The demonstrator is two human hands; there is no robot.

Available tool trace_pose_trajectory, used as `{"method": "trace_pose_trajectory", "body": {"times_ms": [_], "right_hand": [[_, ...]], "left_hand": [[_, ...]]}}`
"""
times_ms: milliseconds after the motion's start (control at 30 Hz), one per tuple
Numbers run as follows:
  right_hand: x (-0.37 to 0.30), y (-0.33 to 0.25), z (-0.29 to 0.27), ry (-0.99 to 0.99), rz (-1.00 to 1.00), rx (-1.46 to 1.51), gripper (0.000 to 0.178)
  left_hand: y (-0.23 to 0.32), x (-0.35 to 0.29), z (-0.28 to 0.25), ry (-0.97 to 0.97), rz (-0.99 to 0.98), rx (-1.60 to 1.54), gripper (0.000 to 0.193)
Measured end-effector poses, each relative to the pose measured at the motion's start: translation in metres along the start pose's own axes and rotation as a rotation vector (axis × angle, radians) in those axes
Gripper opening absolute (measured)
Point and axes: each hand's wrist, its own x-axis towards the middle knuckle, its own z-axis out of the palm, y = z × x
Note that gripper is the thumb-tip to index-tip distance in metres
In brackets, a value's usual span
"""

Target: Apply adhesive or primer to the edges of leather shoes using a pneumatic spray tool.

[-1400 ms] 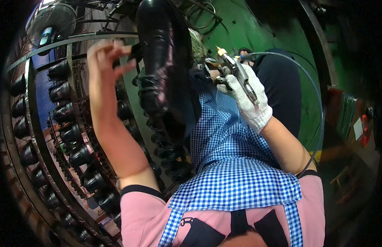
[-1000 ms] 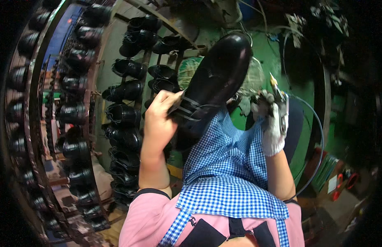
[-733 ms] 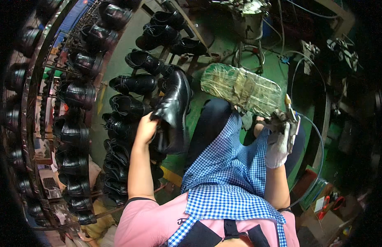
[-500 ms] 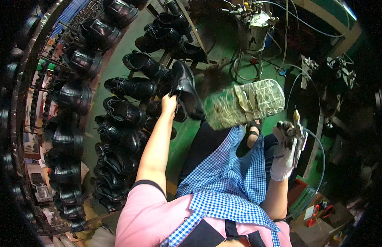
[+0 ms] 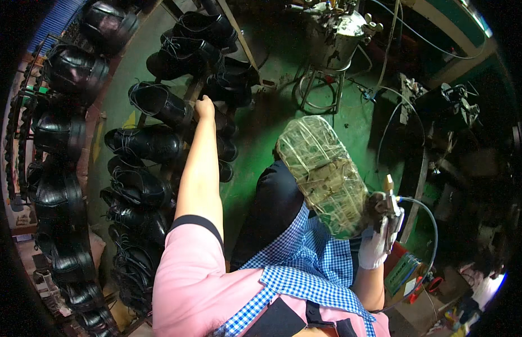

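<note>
My left hand (image 5: pixel 205 108), bare and closed, reaches to the shoe rack and grips the edge of a black leather shoe (image 5: pixel 229 92); its fingers are partly hidden. Black lace-up shoes crowd around it, one (image 5: pixel 161 104) just to the left and another (image 5: pixel 144 142) nearer me. On the right, my right hand (image 5: pixel 376 238) wears a white glove with a dark, stained finger area. It is closed around a metal spray gun (image 5: pixel 391 216) with a brass-coloured nozzle pointing away from me. A blue hose runs from the gun.
A long round-ended seat (image 5: pixel 322 168), wrapped in clear plastic, stands by my knees. Beyond it a metal pressure pot (image 5: pixel 334 42) rests on a stand with hoses. A second rack of black shoes (image 5: pixel 58 135) lines the far left. Red-handled scissors (image 5: pixel 434 284) lie at lower right.
My left hand has carried the black shoe away from me and left, from above the floor to the rack. The wrapped seat has turned. The spray gun has moved slightly left and nearer.
</note>
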Motion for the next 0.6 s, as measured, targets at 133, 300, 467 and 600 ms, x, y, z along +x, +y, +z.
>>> {"method": "trace_pose_trajectory", "body": {"times_ms": [133, 300, 467, 600], "right_hand": [[0.01, -0.013, 0.008, 0.103, -0.005, -0.336, 0.03], [0.017, -0.026, 0.009, -0.025, 0.11, -0.332, 0.034], [0.01, -0.025, 0.013, -0.074, 0.127, -0.249, 0.043], [0.003, -0.005, 0.009, -0.109, 0.179, -0.176, 0.053]], "left_hand": [[0.005, -0.137, -0.017, 0.046, 0.566, 0.313, 0.05], [-0.008, -0.136, -0.048, -0.432, 0.564, 0.831, 0.054], [0.006, -0.149, -0.108, -0.362, 0.479, 0.321, 0.064], [0.009, -0.191, -0.13, -0.39, 0.375, -0.12, 0.07]]}}
